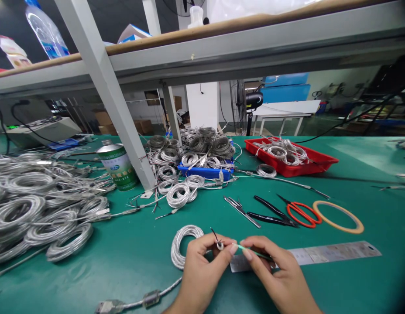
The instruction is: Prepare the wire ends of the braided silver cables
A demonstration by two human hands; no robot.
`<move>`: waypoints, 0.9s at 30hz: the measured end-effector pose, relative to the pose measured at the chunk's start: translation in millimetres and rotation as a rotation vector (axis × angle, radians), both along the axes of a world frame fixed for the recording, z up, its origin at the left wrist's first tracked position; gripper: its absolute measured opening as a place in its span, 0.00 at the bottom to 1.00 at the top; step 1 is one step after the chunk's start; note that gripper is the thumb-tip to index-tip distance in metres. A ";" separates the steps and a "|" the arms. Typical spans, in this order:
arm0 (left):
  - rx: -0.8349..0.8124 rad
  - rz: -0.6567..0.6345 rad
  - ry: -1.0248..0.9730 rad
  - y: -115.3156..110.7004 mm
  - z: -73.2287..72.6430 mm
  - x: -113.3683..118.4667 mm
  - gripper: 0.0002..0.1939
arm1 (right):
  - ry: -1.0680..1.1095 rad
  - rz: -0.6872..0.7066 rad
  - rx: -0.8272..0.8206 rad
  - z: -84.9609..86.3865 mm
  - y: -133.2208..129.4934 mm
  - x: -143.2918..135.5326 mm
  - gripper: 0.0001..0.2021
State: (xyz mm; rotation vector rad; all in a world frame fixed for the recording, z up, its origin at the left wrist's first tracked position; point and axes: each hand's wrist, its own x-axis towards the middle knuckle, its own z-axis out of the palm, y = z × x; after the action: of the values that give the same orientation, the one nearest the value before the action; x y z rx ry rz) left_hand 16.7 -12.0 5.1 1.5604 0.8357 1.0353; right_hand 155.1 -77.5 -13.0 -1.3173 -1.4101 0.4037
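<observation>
Thumb and fingertips of my left hand [207,266] pinch the stripped end of a clear-sheathed silver cable, where a dark wire [214,233] sticks up. My right hand [277,270] is closed on a thin green strand [242,247] that runs between both hands; whether it is a wire or a tube I cannot tell. The cable's coil [183,246] lies just left of my left hand. Its USB plug [109,306] and ferrite bead [151,298] rest at the front. Partly behind my right hand lies a steel ruler [336,253].
Black-handled cutters [271,218], orange-handled scissors [303,213], tweezers [241,211] and a tape roll [361,226] lie ahead. Coiled cables [35,218] pile up at left, near a green can [119,168]. Blue [209,173] and red [294,171] trays hold more. A shelf post [114,100] rises behind.
</observation>
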 end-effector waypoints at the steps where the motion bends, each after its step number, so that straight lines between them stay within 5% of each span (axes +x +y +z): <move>1: 0.005 0.003 -0.002 0.3 -1.0 0.0 0.06 | 0.007 -0.008 -0.002 0.1 0.1 -0.5 0.04; 16: 0.021 -0.016 0.019 1.9 -4.2 -2.0 0.06 | 0.097 -0.007 -0.124 0.0 2.3 -2.3 0.06; 22: -0.042 -0.057 -0.101 2.5 -6.1 -1.8 0.07 | 0.079 -0.136 -0.073 3.7 1.6 4.7 0.06; 27: 0.232 -0.098 0.031 5.4 -5.0 -8.2 0.09 | -0.009 -0.208 0.069 6.3 -0.2 3.1 0.05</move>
State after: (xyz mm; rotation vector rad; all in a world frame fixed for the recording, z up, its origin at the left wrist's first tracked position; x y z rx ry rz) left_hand 8.5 -6.7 0.1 1.7985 0.6698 1.0685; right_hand 158.2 -77.8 -6.7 -1.3940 -1.2682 0.2085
